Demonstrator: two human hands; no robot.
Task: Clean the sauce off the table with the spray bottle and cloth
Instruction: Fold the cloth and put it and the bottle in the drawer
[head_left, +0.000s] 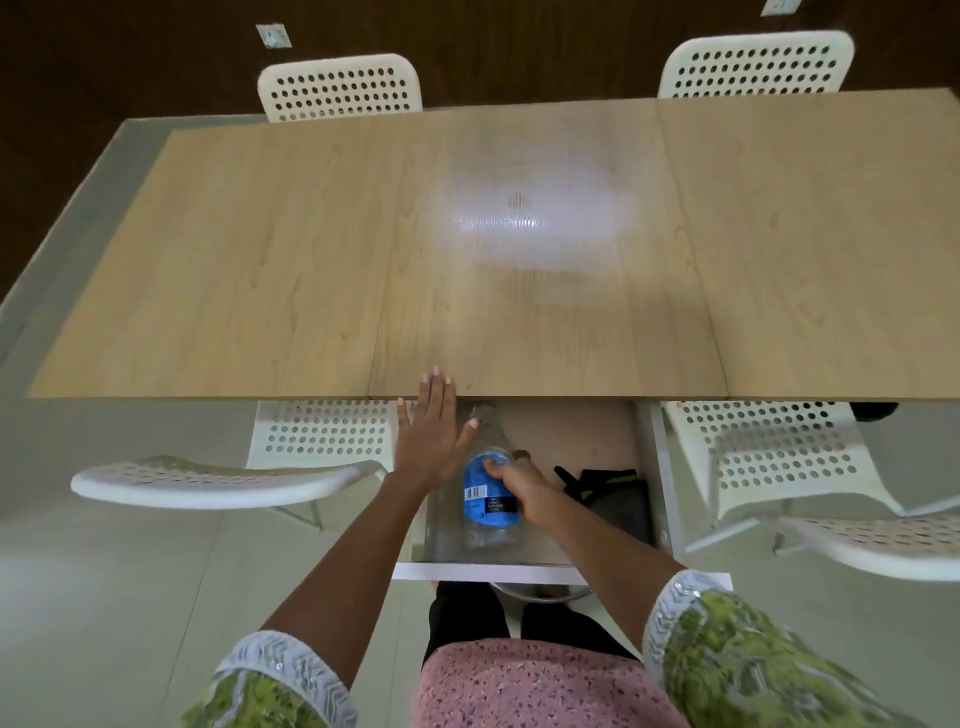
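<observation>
Four white chairs (340, 87) ring the table (260, 260).

Chairs (322, 441) flanking open drawer (488, 570)

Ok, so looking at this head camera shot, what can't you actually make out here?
- Bottle top: it runs under the table edge, so whether it has a spray head is hidden.
- Bottle label: print too small to read.
- Sauce: none distinguishable; glare washes out the tabletop's middle.
- Dark item right of the right hand: partly hidden by the forearm; cloth or not is unclear.
- Left hand: fingertips lie on the table edge; its palm faces away.
</observation>
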